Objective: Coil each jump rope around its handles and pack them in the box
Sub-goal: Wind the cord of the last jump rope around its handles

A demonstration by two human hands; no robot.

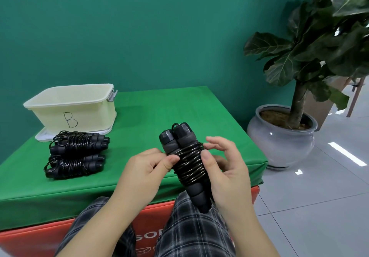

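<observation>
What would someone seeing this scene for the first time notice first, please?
Front and centre, a black jump rope coiled around its paired handles is held upright by the left hand and right hand, above the person's lap. On the green table to the left lie coiled ropes, with a cream box marked "B" behind them. A potted plant stands at right.

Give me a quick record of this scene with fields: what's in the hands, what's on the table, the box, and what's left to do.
held: black jump rope coiled round its foam handles
left hand: pinches the coil
right hand: grips the bundle, thumb on the cord
on green table: two coiled black ropes, side by side
box: cream plastic tub marked B, open, on its white lid
left to do: pack the ropes
</observation>
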